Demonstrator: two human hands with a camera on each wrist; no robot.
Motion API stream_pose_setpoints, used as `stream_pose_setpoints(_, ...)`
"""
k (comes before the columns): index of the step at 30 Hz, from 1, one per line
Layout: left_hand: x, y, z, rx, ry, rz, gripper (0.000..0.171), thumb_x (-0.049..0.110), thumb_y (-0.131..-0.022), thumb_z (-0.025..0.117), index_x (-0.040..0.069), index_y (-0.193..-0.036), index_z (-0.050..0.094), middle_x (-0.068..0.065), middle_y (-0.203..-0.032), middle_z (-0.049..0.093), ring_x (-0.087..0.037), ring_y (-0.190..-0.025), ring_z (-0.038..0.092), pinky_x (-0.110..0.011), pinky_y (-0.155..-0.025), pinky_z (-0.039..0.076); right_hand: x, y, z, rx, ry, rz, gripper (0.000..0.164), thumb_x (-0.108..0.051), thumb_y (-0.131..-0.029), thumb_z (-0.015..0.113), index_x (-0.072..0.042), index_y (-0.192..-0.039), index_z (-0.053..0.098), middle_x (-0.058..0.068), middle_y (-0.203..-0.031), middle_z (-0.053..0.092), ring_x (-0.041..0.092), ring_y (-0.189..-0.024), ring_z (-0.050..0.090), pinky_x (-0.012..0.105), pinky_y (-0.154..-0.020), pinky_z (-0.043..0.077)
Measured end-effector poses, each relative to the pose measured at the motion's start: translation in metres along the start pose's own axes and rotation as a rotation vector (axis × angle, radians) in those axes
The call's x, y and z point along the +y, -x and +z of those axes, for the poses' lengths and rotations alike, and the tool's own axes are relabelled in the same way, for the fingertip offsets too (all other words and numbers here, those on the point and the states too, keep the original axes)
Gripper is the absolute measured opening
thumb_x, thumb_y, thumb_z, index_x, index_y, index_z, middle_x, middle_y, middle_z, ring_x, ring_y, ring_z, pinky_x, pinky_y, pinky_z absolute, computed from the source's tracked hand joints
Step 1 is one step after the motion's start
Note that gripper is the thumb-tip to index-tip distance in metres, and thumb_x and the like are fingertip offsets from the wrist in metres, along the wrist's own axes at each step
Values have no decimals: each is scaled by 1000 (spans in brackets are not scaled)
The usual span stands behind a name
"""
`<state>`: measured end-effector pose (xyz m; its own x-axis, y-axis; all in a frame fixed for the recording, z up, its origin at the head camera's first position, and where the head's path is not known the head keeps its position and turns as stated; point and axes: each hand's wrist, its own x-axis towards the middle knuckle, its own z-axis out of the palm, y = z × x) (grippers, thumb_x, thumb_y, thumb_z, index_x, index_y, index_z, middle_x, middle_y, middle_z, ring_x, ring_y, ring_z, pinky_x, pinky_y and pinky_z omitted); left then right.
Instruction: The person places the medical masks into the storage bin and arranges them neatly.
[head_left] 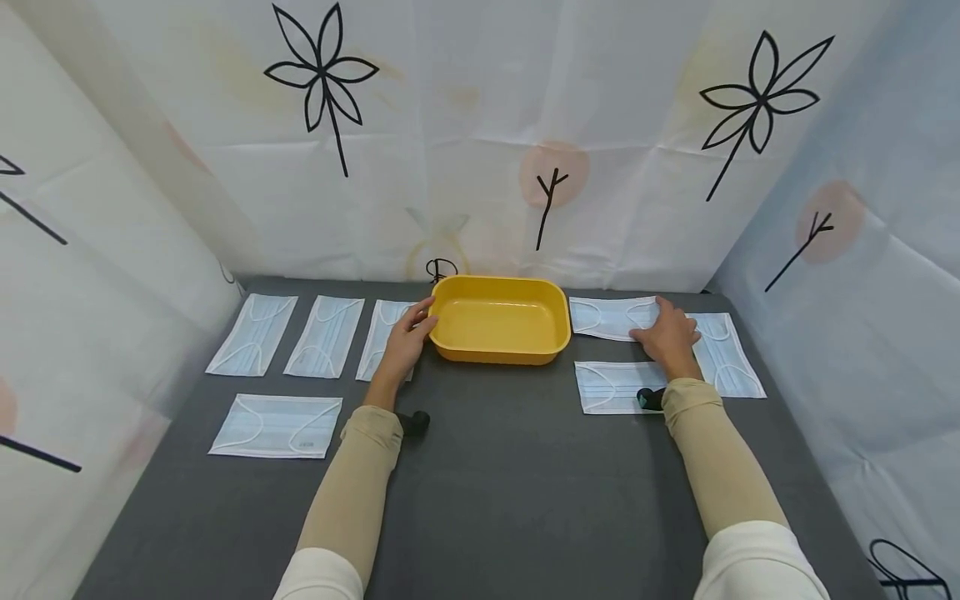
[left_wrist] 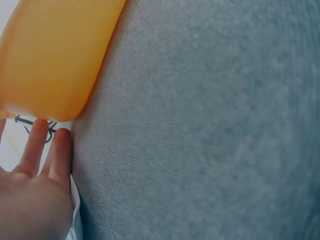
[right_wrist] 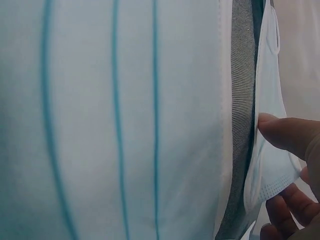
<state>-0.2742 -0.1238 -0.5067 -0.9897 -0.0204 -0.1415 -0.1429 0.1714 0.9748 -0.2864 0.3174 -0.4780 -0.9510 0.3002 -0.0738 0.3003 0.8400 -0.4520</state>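
A yellow plastic tub (head_left: 501, 318) stands at the back middle of the grey table. At its left side my left hand (head_left: 406, 340) touches the rim. In the left wrist view, the straight fingers (left_wrist: 34, 147) reach up to the end of the tub. To the tub's right lies a pale blue face mask (head_left: 609, 317) with white ear loops. My right hand (head_left: 670, 340) pinches its right end; the right wrist view has the thumb on one face and fingers behind. Just below lies a second mask (head_left: 609, 388), partly covered by the right wrist, and a third mask (head_left: 726, 357) is beside the hand.
Left of the tub, masks lie in a row: one at the far left (head_left: 252, 335), a middle one (head_left: 324, 337) and one partly behind my left hand (head_left: 372, 350). Another mask (head_left: 276, 427) lies in front of them. Patterned white cloth (head_left: 480, 167) walls enclose the table.
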Motion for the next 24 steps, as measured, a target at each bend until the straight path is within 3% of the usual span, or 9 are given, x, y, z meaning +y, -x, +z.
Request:
stream_pose_setpoints(7,-3,-4,-1,-19,67,-67,47,40,-103,59,38,-149,51,-8,-152,50,-24,-140,48,-41,-124,36,4,0,2,26,-81,-19,79,-15,-96,64,1,-160,21,35,-157,31,54,-145,30,74,-115,21)
stream_pose_setpoints(14,-2,0,0,-18,36,-57,47,45,-103,57,42,-149,49,-6,-152,52,-26,-140,47,-45,-125,34,6,-3,-2,20,-161,-45,67,-3,-98,44,6,-160,19,36,-156,30,50,-149,28,59,-124,26)
stream_pose_setpoints(19,-3,0,0,-19,32,-56,47,47,-102,57,44,-149,49,-5,-152,51,-25,-141,46,-46,-126,32,6,-2,-7,8,-231,-38,59,-1,-99,43,9,-155,31,35,-151,41,47,-143,40,59,-120,34)
stream_pose_setpoints(24,-4,-1,0,-13,43,-62,47,48,-102,58,44,-148,50,-5,-151,52,-25,-142,46,-45,-126,32,9,-2,-10,-29,-351,5,56,-3,-100,42,6,-155,34,32,-152,44,44,-140,42,58,-119,35)
